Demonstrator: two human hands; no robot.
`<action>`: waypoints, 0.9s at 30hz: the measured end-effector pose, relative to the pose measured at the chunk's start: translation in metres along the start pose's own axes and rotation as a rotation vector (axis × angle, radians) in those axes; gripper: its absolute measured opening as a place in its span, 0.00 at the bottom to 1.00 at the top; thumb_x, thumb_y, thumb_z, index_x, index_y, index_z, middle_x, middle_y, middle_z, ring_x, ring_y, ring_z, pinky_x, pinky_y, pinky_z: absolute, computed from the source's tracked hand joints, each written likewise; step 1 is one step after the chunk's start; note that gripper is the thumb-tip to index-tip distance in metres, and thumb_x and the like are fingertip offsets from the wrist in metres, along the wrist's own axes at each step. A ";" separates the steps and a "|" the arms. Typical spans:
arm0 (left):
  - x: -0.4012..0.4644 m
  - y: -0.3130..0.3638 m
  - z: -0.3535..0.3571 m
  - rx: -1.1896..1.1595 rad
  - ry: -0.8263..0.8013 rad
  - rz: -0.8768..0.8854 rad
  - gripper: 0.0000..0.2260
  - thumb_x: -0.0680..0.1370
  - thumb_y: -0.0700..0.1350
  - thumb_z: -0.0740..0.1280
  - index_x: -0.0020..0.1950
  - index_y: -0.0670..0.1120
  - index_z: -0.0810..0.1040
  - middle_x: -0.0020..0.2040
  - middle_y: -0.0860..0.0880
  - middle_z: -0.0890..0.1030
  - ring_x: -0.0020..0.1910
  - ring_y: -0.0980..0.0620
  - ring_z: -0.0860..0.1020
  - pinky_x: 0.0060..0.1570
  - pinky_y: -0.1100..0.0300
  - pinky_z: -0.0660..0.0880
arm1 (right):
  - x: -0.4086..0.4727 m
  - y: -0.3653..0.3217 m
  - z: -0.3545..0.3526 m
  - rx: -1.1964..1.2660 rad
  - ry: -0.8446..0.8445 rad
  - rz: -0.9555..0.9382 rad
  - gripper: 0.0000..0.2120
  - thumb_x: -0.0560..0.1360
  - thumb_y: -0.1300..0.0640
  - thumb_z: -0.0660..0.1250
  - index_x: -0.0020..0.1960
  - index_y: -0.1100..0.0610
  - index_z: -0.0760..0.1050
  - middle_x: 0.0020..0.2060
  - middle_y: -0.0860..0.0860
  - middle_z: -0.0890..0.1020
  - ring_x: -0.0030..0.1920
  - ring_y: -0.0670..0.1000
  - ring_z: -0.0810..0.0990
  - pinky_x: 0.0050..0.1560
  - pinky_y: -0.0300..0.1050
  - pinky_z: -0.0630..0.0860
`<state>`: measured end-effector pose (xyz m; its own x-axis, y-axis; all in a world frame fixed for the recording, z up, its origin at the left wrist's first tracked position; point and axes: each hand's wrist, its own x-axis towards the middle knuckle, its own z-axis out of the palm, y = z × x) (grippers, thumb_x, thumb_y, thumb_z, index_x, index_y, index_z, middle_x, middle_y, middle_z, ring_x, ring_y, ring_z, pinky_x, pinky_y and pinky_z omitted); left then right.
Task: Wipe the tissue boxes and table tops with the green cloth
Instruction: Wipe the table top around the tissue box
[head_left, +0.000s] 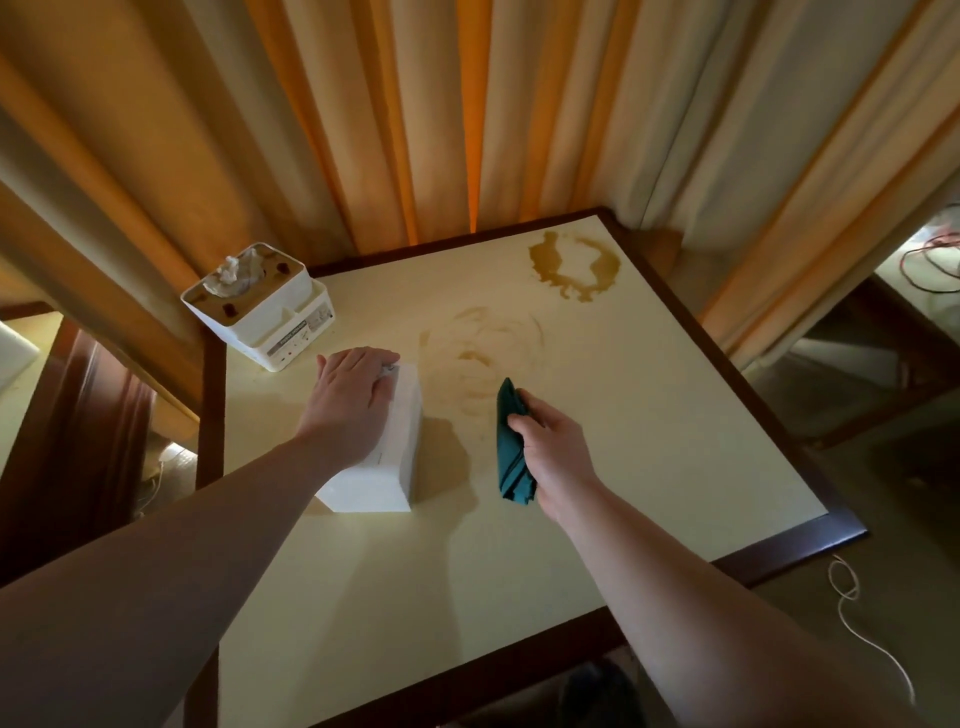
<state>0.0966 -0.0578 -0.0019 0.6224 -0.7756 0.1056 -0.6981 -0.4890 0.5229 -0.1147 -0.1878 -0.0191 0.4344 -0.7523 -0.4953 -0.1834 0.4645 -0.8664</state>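
Note:
A plain white tissue box (387, 470) lies on the cream table top (649, 415), left of centre. My left hand (350, 397) lies flat on its upper face, fingers pointing away from me. To the right of the box, my right hand (553, 457) grips a folded green cloth (511, 447), held on edge just above or on the table. A second white tissue box (260, 306) with tissue sticking out of its top and brown spots stands at the table's far left corner. A smeared brown stain (483, 353) lies beyond the cloth. A darker brown ring stain (574, 265) sits near the far right corner.
The table has a dark wooden rim (789, 545). Heavy beige and orange curtains (467, 114) hang right behind it. A white cord (852, 613) lies on the floor at the right, and red wires (930, 260) show at the far right edge.

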 end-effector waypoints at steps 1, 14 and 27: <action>0.000 -0.001 0.000 0.002 0.005 0.001 0.14 0.85 0.44 0.57 0.68 0.50 0.78 0.67 0.52 0.78 0.72 0.48 0.67 0.78 0.39 0.55 | 0.003 -0.005 -0.012 -0.090 0.021 -0.084 0.20 0.82 0.62 0.66 0.72 0.50 0.77 0.62 0.47 0.84 0.56 0.48 0.83 0.60 0.48 0.81; -0.002 0.001 0.000 0.081 0.015 0.038 0.16 0.87 0.45 0.57 0.72 0.49 0.77 0.74 0.51 0.75 0.78 0.49 0.65 0.79 0.47 0.45 | 0.043 0.054 -0.093 -1.415 -0.352 -0.528 0.26 0.87 0.46 0.57 0.83 0.48 0.59 0.84 0.47 0.50 0.84 0.53 0.44 0.83 0.53 0.43; 0.005 0.001 -0.016 0.227 -0.148 -0.042 0.28 0.74 0.70 0.67 0.73 0.65 0.73 0.76 0.52 0.67 0.73 0.46 0.63 0.72 0.43 0.62 | 0.046 0.021 -0.067 -1.416 -0.368 -0.597 0.32 0.82 0.33 0.58 0.79 0.52 0.68 0.81 0.52 0.64 0.80 0.54 0.60 0.79 0.51 0.62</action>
<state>0.1046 -0.0559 0.0130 0.6057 -0.7944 -0.0459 -0.7445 -0.5862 0.3196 -0.1573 -0.2444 -0.0642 0.8855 -0.4116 -0.2156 -0.4644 -0.7988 -0.3824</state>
